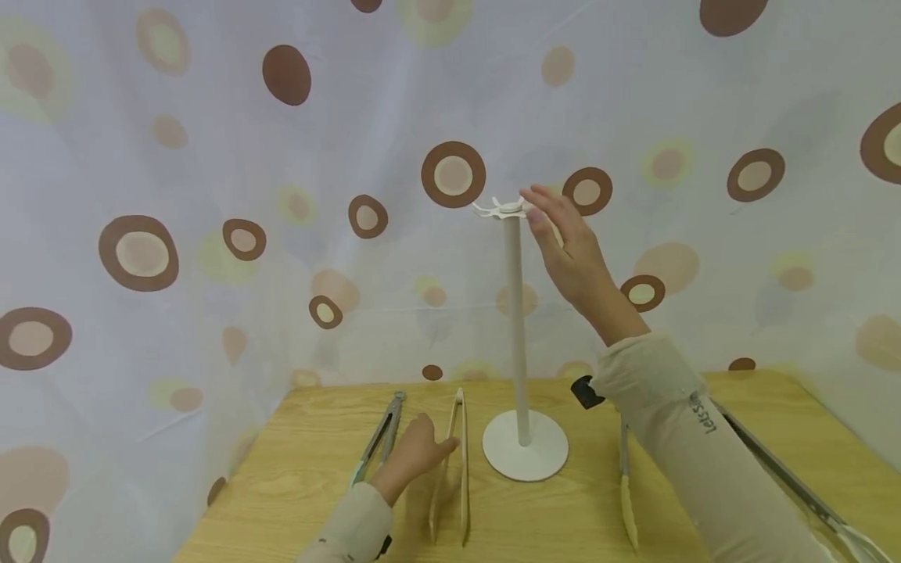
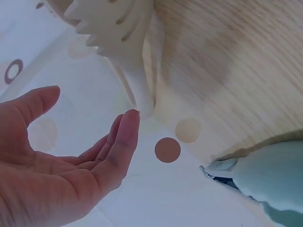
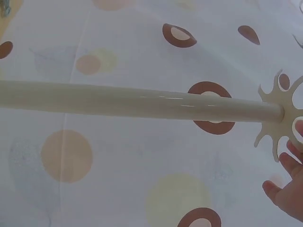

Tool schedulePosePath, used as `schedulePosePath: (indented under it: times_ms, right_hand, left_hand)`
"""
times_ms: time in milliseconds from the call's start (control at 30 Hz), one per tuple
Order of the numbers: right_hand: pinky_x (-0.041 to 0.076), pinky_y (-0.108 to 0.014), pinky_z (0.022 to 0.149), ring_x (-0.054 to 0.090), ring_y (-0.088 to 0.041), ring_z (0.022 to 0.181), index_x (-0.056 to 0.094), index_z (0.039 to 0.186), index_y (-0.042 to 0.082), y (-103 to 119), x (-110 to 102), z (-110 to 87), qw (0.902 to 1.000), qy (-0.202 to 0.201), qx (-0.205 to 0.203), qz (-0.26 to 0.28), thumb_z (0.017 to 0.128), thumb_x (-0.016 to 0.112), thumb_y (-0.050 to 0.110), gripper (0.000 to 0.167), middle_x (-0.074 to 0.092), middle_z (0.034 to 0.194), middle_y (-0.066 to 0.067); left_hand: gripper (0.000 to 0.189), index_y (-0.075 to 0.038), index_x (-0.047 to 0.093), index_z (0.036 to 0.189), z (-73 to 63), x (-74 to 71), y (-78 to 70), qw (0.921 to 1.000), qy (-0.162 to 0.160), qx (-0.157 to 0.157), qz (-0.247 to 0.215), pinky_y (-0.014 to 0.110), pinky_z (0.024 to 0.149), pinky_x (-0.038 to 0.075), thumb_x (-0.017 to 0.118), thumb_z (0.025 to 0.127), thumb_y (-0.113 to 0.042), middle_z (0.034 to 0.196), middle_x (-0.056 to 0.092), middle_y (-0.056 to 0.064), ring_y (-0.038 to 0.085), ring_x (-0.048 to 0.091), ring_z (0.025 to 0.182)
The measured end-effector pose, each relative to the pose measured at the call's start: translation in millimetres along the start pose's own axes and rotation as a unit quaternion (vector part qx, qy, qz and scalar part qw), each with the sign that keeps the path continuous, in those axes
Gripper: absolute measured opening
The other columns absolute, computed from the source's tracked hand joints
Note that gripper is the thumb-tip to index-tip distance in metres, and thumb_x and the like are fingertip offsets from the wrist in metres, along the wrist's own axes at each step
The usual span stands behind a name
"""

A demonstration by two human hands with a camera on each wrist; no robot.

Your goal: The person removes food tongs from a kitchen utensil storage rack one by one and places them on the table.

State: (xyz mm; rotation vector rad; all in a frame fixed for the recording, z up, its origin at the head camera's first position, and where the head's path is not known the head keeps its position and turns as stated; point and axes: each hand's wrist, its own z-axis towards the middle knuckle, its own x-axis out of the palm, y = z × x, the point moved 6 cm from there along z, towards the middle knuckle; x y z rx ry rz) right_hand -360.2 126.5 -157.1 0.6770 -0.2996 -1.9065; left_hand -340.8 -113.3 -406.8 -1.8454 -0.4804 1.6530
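Note:
A white utensil stand (image 1: 517, 328) rises from a round base, with a ring of curved hooks (image 3: 273, 127) on top. My right hand (image 1: 572, 258) is raised beside those hooks, fingers extended, holding nothing; whether the fingertips touch them I cannot tell. Low on the left, my left hand (image 1: 417, 450) reaches over the table close to beige tongs (image 1: 464, 485). In the left wrist view its fingers are loosely bent with nothing between them, near the end of the beige tongs (image 2: 130, 47). Grey-and-teal tongs (image 1: 380, 438) lie just left of that hand.
On the right of the wooden table (image 1: 267, 485) lie a grey-handled utensil with a pale yellow end (image 1: 628, 500) and long metal tongs (image 1: 781, 469), partly behind my right sleeve. A spotted curtain (image 1: 394, 102) hangs behind the table.

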Motion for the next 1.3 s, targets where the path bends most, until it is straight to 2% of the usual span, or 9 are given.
schedulePosePath:
  times_ms: [133, 267, 500, 767, 900, 1000, 1133, 1200, 1300]
  right_hand:
    - [0.019, -0.044, 0.114, 0.025, -0.015, 0.142, 0.046, 0.143, 0.016, 1.9, -3.0, -5.3, 0.9996, -0.026, -0.004, 0.001, 0.104, 0.041, 0.028, 0.041, 0.035, 0.152, 0.000]
    - [0.019, -0.041, 0.114, 0.026, -0.016, 0.141, 0.046, 0.143, 0.013, 3.1, -7.6, -14.7, 0.9977, -0.067, -0.010, 0.006, 0.104, 0.042, 0.020, 0.040, 0.036, 0.151, -0.001]
    - [0.024, -0.034, 0.112, 0.035, -0.022, 0.136, 0.047, 0.139, 0.000, 8.1, -20.2, -33.1, 0.9876, -0.146, -0.058, 0.009, 0.100, 0.044, 0.003, 0.039, 0.044, 0.144, -0.013]
    - [0.026, -0.031, 0.111, 0.033, -0.015, 0.137, 0.047, 0.141, 0.007, 18.7, -35.1, -58.2, 0.9841, -0.174, -0.030, -0.015, 0.103, 0.041, 0.018, 0.040, 0.045, 0.144, -0.006]
    - [0.037, -0.024, 0.092, 0.037, -0.015, 0.134, 0.047, 0.142, 0.010, 21.4, -38.3, -74.2, 0.9843, -0.173, -0.006, -0.036, 0.103, 0.041, 0.019, 0.041, 0.044, 0.145, -0.004]
    - [0.036, -0.023, 0.076, 0.045, -0.014, 0.117, 0.046, 0.143, 0.012, 24.9, -40.4, -86.3, 0.9846, -0.169, 0.000, -0.044, 0.103, 0.040, 0.017, 0.041, 0.043, 0.146, -0.003]
    - [0.037, -0.019, 0.082, 0.045, -0.016, 0.104, 0.045, 0.143, 0.009, 29.8, -42.7, -99.3, 0.9849, -0.164, -0.008, -0.053, 0.102, 0.042, 0.014, 0.042, 0.043, 0.146, -0.006]
    - [0.036, -0.018, 0.089, 0.045, -0.019, 0.112, 0.045, 0.143, 0.007, 31.7, -43.3, -104.8, 0.9852, -0.161, -0.014, -0.058, 0.102, 0.043, 0.014, 0.042, 0.044, 0.145, -0.008]
    - [0.034, -0.029, 0.100, 0.047, -0.027, 0.118, 0.046, 0.142, 0.004, 35.7, -43.4, -112.4, 0.9852, -0.156, -0.023, -0.066, 0.101, 0.045, 0.015, 0.042, 0.045, 0.144, -0.012]
  left_hand:
    - [0.070, 0.022, 0.029, 0.135, -2.1, -8.2, -4.1, 0.9997, -0.024, 0.009, -0.005, 0.056, 0.095, 0.041, 0.063, 0.094, -0.024, 0.134, 0.038, 0.041, 0.052, 0.042, 0.122]
    - [0.058, 0.020, 0.038, 0.125, -5.9, -16.1, -8.0, 0.9986, -0.046, 0.024, -0.011, 0.051, 0.078, 0.050, 0.063, 0.094, -0.022, 0.112, 0.053, 0.034, 0.045, 0.057, 0.100]
    - [0.056, 0.018, 0.040, 0.127, -14.2, -30.3, -18.9, 0.9938, -0.094, 0.052, -0.027, 0.049, 0.073, 0.051, 0.061, 0.095, -0.023, 0.108, 0.055, 0.030, 0.042, 0.058, 0.095]
    - [0.052, 0.011, 0.042, 0.130, -28.2, -58.2, -46.9, 0.9819, -0.168, 0.077, -0.041, 0.043, 0.074, 0.050, 0.058, 0.097, -0.026, 0.111, 0.053, 0.021, 0.032, 0.056, 0.092]
    - [0.048, 0.009, 0.043, 0.130, -41.7, -68.7, -59.2, 0.9720, -0.208, 0.094, -0.055, 0.045, 0.080, 0.048, 0.059, 0.097, -0.022, 0.112, 0.052, 0.019, 0.034, 0.052, 0.102]
    - [0.046, 0.007, 0.044, 0.130, -51.4, -74.4, -67.8, 0.9637, -0.239, 0.107, -0.053, 0.046, 0.085, 0.047, 0.058, 0.097, -0.023, 0.115, 0.051, 0.019, 0.035, 0.050, 0.107]
    - [0.045, 0.005, 0.044, 0.131, -63.1, -79.0, -79.6, 0.9505, -0.279, 0.133, -0.032, 0.047, 0.088, 0.046, 0.056, 0.099, -0.024, 0.118, 0.051, 0.018, 0.035, 0.049, 0.111]
    - [0.045, 0.005, 0.044, 0.131, -69.5, -79.8, -86.0, 0.9411, -0.299, 0.156, -0.016, 0.047, 0.091, 0.045, 0.056, 0.099, -0.024, 0.120, 0.051, 0.019, 0.034, 0.048, 0.112]
    - [0.046, 0.006, 0.044, 0.131, -77.9, -79.7, -95.1, 0.9224, -0.331, 0.199, 0.014, 0.047, 0.093, 0.044, 0.057, 0.098, -0.023, 0.122, 0.050, 0.020, 0.035, 0.048, 0.113]
